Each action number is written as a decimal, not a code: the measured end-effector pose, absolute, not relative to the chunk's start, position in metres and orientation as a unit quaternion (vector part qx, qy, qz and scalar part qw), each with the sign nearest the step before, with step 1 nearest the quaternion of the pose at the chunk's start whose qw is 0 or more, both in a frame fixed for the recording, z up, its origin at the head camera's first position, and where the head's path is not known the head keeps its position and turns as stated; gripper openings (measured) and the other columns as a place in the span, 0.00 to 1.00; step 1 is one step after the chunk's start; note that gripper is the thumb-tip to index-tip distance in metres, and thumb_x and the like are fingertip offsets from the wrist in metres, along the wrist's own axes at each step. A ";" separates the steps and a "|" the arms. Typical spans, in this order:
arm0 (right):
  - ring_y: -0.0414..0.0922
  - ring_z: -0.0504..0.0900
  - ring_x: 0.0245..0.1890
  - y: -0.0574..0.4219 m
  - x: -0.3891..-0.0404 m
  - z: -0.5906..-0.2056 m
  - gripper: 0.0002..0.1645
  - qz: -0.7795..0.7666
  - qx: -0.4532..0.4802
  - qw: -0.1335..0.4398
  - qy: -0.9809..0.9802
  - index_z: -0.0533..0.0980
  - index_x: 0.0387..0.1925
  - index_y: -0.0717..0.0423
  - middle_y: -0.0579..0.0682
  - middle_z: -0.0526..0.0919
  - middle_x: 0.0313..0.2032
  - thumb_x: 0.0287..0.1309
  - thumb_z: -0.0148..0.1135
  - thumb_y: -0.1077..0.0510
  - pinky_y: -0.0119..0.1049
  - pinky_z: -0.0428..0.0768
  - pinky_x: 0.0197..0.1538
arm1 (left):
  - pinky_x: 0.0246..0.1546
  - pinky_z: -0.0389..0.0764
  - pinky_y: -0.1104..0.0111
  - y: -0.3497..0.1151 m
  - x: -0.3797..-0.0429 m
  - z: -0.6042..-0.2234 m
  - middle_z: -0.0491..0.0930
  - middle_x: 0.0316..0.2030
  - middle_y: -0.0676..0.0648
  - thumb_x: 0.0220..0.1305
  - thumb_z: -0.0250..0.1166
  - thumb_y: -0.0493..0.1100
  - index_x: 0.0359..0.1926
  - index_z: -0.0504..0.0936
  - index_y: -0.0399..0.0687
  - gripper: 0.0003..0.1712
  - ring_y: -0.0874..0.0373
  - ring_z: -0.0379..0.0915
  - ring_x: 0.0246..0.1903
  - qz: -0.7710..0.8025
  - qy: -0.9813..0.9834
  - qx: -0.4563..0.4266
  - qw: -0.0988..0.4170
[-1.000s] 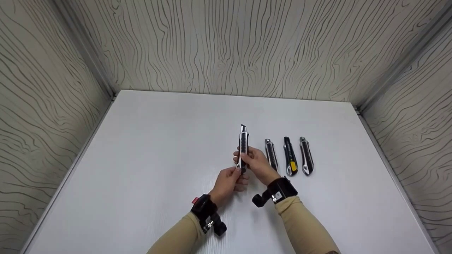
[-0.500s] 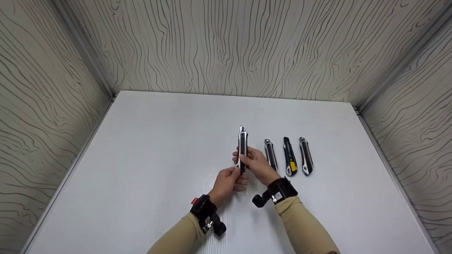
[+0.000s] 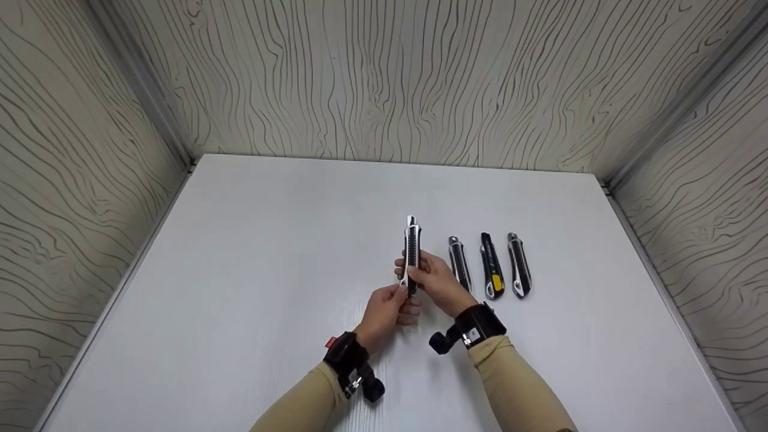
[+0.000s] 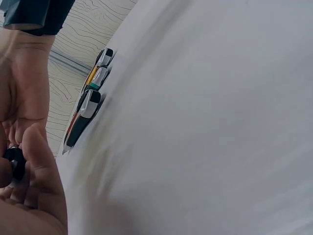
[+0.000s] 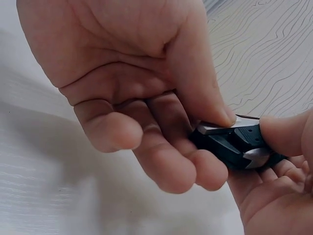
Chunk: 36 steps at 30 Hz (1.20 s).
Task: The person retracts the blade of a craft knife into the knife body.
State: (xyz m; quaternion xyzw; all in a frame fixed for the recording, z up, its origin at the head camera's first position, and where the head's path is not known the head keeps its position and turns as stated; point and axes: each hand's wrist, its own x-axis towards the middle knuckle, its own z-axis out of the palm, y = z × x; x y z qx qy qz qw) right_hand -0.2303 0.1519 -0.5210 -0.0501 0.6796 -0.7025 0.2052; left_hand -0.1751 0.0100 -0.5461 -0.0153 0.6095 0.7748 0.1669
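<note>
Both hands hold one utility knife (image 3: 413, 245), black and silver, pointing away from me above the white table. My right hand (image 3: 441, 283) grips its middle, thumb on the top face and fingers behind. At the rear end, my left hand (image 3: 385, 311) pinches the knife between thumb and fingers. A short silver tip (image 3: 411, 220) shows at the front. The right wrist view shows the knife's dark rear end (image 5: 234, 144) between the two hands. Only a small dark part of the knife (image 4: 17, 162) shows in the left wrist view, the rest hidden by fingers.
Right of the hands lie three more utility knives in a row: a black and silver one (image 3: 458, 261) partly behind the right hand, a black one with a yellow slider (image 3: 492, 267), and another black and silver one (image 3: 520, 267). Patterned walls (image 3: 384, 84) enclose the white table (image 3: 270, 240).
The tip at the knife's front sticks out less than a second ago. My right thumb has slid slightly back along the knife; the left hand stays at its rear end.
</note>
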 end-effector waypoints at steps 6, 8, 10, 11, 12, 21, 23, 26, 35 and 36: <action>0.43 0.80 0.53 0.151 -0.229 -0.522 0.30 -0.704 -0.062 0.204 0.678 0.57 0.67 0.71 0.65 0.74 0.59 0.66 0.51 0.67 0.38 0.75 0.63 | 0.29 0.83 0.73 0.010 -0.175 -0.546 0.82 0.28 0.52 0.75 0.46 0.38 0.48 0.74 0.23 0.18 0.65 0.80 0.26 0.777 0.607 -0.020 0.165; 0.43 0.80 0.53 0.151 -0.229 -0.522 0.30 -0.704 -0.064 0.204 0.677 0.57 0.67 0.72 0.65 0.74 0.59 0.66 0.51 0.68 0.37 0.75 0.63 | 0.29 0.84 0.73 0.009 -0.176 -0.546 0.82 0.28 0.51 0.75 0.47 0.39 0.49 0.74 0.24 0.18 0.65 0.80 0.26 0.776 0.609 -0.021 0.166; 0.42 0.80 0.53 0.151 -0.228 -0.521 0.30 -0.704 -0.064 0.205 0.678 0.57 0.67 0.72 0.65 0.74 0.59 0.66 0.50 0.68 0.37 0.75 0.63 | 0.29 0.84 0.73 0.009 -0.176 -0.546 0.82 0.28 0.51 0.76 0.47 0.39 0.49 0.74 0.23 0.18 0.65 0.80 0.27 0.775 0.609 -0.022 0.167; 0.42 0.80 0.53 0.151 -0.228 -0.521 0.30 -0.702 -0.066 0.204 0.678 0.57 0.67 0.72 0.65 0.74 0.60 0.66 0.50 0.68 0.37 0.75 0.63 | 0.29 0.84 0.73 0.009 -0.176 -0.546 0.82 0.28 0.51 0.76 0.47 0.39 0.49 0.74 0.23 0.19 0.65 0.80 0.27 0.774 0.610 -0.021 0.167; 0.42 0.80 0.53 0.151 -0.228 -0.521 0.30 -0.703 -0.067 0.204 0.678 0.57 0.67 0.72 0.66 0.73 0.60 0.66 0.51 0.68 0.37 0.75 0.63 | 0.29 0.84 0.73 0.009 -0.176 -0.546 0.83 0.28 0.51 0.76 0.47 0.39 0.50 0.74 0.23 0.19 0.65 0.80 0.27 0.774 0.611 -0.021 0.167; 0.45 0.79 0.54 0.151 -0.228 -0.520 0.26 -0.684 -0.084 0.204 0.695 0.63 0.63 0.71 0.70 0.73 0.59 0.66 0.52 0.66 0.35 0.75 0.62 | 0.29 0.84 0.72 0.008 -0.176 -0.544 0.83 0.28 0.51 0.76 0.47 0.39 0.48 0.75 0.23 0.19 0.65 0.80 0.26 0.769 0.617 -0.028 0.165; 0.47 0.79 0.55 0.153 -0.228 -0.520 0.26 -0.677 -0.092 0.206 0.700 0.63 0.63 0.71 0.70 0.73 0.59 0.66 0.52 0.65 0.35 0.75 0.62 | 0.28 0.83 0.73 0.009 -0.176 -0.544 0.82 0.28 0.51 0.75 0.46 0.39 0.48 0.75 0.24 0.19 0.65 0.80 0.26 0.770 0.615 -0.029 0.168; 0.49 0.78 0.58 0.154 -0.227 -0.521 0.28 -0.668 -0.101 0.212 0.707 0.60 0.65 0.71 0.70 0.71 0.61 0.67 0.52 0.65 0.35 0.75 0.62 | 0.28 0.83 0.73 0.010 -0.174 -0.545 0.82 0.27 0.51 0.76 0.46 0.39 0.48 0.75 0.24 0.19 0.65 0.79 0.26 0.772 0.610 -0.030 0.173; 0.54 0.78 0.58 0.158 -0.225 -0.521 0.31 -0.640 -0.102 0.209 0.732 0.59 0.65 0.74 0.71 0.72 0.61 0.67 0.54 0.63 0.34 0.77 0.59 | 0.24 0.81 0.75 0.012 -0.173 -0.551 0.84 0.29 0.50 0.76 0.47 0.42 0.50 0.76 0.27 0.20 0.65 0.80 0.25 0.763 0.617 -0.038 0.186; 0.55 0.78 0.58 0.158 -0.225 -0.520 0.30 -0.638 -0.097 0.207 0.735 0.60 0.65 0.74 0.71 0.73 0.60 0.67 0.55 0.63 0.35 0.77 0.59 | 0.24 0.81 0.75 0.012 -0.173 -0.551 0.85 0.30 0.49 0.76 0.47 0.43 0.50 0.76 0.28 0.20 0.64 0.80 0.26 0.763 0.618 -0.037 0.187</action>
